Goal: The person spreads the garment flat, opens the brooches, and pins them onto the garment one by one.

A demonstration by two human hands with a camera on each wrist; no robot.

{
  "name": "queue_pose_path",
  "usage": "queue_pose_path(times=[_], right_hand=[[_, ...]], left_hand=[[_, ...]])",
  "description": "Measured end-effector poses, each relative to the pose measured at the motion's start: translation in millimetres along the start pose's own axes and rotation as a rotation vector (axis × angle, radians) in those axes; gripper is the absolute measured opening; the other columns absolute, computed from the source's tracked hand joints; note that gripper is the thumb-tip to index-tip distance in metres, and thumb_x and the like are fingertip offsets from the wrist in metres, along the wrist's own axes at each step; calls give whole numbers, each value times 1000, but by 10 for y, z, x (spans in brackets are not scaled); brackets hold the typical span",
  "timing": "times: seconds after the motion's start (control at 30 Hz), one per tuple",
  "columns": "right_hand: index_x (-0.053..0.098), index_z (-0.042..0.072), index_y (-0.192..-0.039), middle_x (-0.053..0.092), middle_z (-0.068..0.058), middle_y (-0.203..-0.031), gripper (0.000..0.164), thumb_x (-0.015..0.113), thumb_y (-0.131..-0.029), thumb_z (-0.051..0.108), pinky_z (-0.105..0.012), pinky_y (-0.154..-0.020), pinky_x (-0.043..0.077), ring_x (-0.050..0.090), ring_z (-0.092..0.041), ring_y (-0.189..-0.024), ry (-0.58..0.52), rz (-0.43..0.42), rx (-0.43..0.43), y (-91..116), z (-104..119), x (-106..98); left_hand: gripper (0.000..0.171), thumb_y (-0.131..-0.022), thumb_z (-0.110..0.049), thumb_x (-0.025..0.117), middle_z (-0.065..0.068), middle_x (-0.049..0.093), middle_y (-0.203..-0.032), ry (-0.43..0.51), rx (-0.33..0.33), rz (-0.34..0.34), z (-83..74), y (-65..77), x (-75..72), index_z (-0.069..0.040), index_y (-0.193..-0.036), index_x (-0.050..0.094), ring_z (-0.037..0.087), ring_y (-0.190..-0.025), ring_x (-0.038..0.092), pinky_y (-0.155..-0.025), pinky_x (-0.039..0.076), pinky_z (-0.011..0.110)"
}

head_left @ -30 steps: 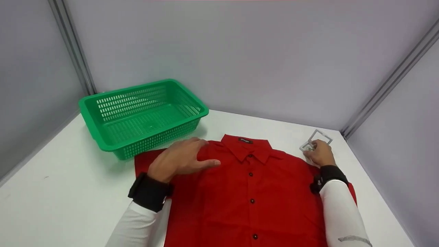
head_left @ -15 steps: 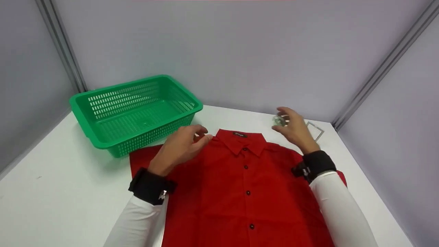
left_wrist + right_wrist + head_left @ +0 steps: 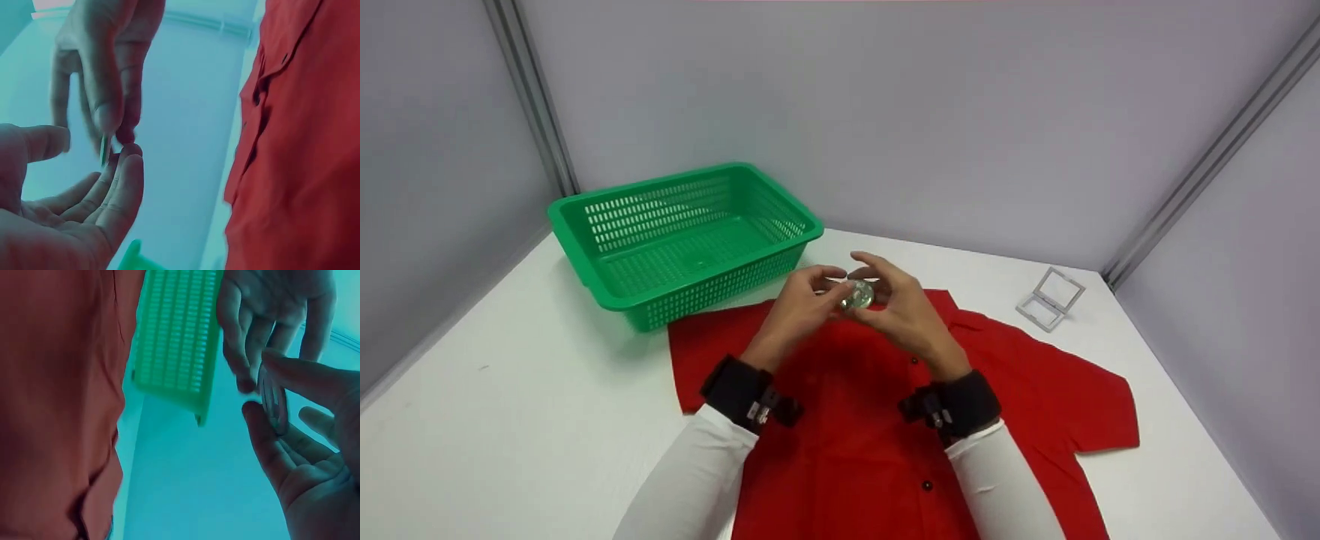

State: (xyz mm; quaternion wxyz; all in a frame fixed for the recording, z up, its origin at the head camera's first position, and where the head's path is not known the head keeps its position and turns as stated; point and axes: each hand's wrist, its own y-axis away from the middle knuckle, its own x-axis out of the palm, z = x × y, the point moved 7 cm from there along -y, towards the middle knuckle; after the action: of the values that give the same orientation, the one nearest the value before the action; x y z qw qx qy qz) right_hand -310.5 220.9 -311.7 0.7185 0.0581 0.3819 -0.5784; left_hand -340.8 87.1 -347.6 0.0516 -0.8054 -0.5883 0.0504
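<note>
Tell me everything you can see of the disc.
The disc is round and thin, shiny, pale greenish, perhaps glass or plastic; finer details are too small to tell. The right grip pinches it in the air, seemingly over the shirt, one face toward the head camera. The left grip is close, contact unclear.

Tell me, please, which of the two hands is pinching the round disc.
The right hand pinches the round disc; the left hand, close beside, has its thumb clear of the disc.

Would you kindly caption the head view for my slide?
Right hand pinching a round disc beside the left hand, above a red shirt.
</note>
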Motion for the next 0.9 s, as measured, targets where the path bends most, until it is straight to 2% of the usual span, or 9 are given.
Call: queue_pose_path(times=[0.13, 0.23, 0.3, 0.4, 0.63, 0.77, 0.9], right_hand=[[43, 12, -146, 61, -20, -127, 70, 75, -84, 6, -42, -94, 56, 68, -30, -107, -154, 10, 37, 52, -122, 66], [49, 12, -141, 65, -18, -122, 60, 73, -87, 8, -32, -85, 59, 70, -24, -100, -263, -29, 99, 59, -304, 29], [54, 10, -136, 67, -19, -116, 51, 71, -89, 8, -28, -80, 59, 71, -20, -93, -331, -59, 155, 57, -408, 13], [59, 6, -130, 68, -20, -110, 41, 69, -90, 9, -28, -80, 60, 72, -17, -89, -404, -83, 230, 47, -524, 17], [60, 4, -127, 69, -15, -107, 38, 70, -91, 12, -38, -85, 59, 72, -18, -89, -460, -53, 327, 13, -581, 97], [59, 3, -128, 68, -14, -105, 39, 68, -91, 9, -36, -83, 60, 71, -19, -89, -483, -49, 356, 41, -614, 114], [59, 5, -127, 67, -13, -106, 36, 67, -92, 9, -33, -82, 60, 71, -18, -90, -505, -39, 355, 57, -641, 125]], left_hand=[[31, -90, -8, 68, 18, 69, -107, 46, -14, -20, 98, 2, 48, -1, -120, 64, 20, -91, 68, -75, 60, 30], [30, -89, -5, 69, 20, 70, -104, 50, -22, -19, 129, -6, 56, 1, -119, 65, 18, -86, 68, -74, 59, 29], [31, -89, -7, 70, 20, 70, -103, 17, -24, -14, 139, -15, 54, 1, -118, 65, 16, -83, 67, -74, 59, 27], [32, -90, -11, 70, 19, 71, -105, -37, -18, -7, 146, -31, 51, 0, -119, 65, 16, -84, 67, -74, 58, 26], [29, -90, -15, 70, 15, 72, -112, -97, -25, -2, 143, -2, 18, -5, -118, 66, 23, -98, 68, -79, 57, 28], [31, -90, -15, 69, 14, 71, -115, -155, -31, 5, 171, 1, 42, -4, -120, 65, 23, -103, 67, -79, 56, 29], [31, -91, -13, 68, 14, 70, -115, -170, -37, 3, 196, -9, 67, -3, -120, 65, 23, -103, 66, -79, 55, 28]])
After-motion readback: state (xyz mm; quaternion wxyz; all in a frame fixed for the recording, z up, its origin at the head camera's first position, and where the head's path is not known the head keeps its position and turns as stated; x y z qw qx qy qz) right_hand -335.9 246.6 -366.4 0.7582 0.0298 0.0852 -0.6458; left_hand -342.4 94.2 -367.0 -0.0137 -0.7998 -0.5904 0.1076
